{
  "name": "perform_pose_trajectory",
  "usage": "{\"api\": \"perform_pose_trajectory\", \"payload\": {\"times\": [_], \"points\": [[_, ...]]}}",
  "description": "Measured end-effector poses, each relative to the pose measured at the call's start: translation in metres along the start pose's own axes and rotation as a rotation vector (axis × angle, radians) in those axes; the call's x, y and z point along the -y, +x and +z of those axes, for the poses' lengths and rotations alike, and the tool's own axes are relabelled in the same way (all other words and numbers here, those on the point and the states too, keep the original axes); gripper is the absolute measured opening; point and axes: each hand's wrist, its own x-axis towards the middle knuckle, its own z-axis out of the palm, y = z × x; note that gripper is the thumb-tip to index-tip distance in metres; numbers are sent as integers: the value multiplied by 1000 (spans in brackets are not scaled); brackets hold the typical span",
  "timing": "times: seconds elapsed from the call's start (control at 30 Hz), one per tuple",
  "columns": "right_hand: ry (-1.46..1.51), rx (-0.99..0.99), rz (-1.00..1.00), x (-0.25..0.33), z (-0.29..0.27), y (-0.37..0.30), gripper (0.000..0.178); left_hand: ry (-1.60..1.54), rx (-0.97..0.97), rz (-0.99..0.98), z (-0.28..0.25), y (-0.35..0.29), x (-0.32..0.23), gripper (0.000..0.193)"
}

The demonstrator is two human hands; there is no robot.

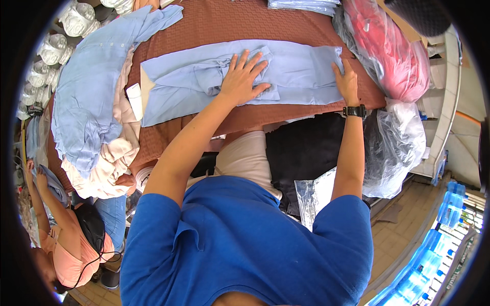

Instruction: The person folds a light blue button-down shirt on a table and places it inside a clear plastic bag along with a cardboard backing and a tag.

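Light-blue fabric garment (306, 71) lies lengthwise on a brown cloth-covered worktop (219, 23), apparently held flat by the left hand (238, 85), fingers spread, as the right hand (348, 84) meets its end, any pinch unclear.

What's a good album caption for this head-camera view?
Left hand spread on a folded light-blue garment, right hand at its right end, over a brown cloth.

The person's bare left forearm (196, 137) slants forward and rightward to a left hand (244, 80) lying palm down, fingers spread wide, thumb out. The right forearm (352, 153) reaches nearly straight ahead; the right hand (348, 85) points forward, its grip unclear.
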Motion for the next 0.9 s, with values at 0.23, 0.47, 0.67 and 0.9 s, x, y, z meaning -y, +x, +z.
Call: {"api": "perform_pose_trajectory", "payload": {"times": [0.23, 0.47, 0.67, 0.9], "points": [[212, 434, 45, 130, -9, -1, 48, 22, 18, -8, 1, 0, 2, 67], [251, 76, -70, 76, 25, -7, 36, 7, 22, -1, 2, 2, 1, 68], [298, 291, -287, 119, 40, -49, 40, 24, 39, -9, 2, 1, 2, 70], [43, 219, -271, 132, 34, -98, 47, -8, -106, 54, -9, 16, 1, 52]]}}
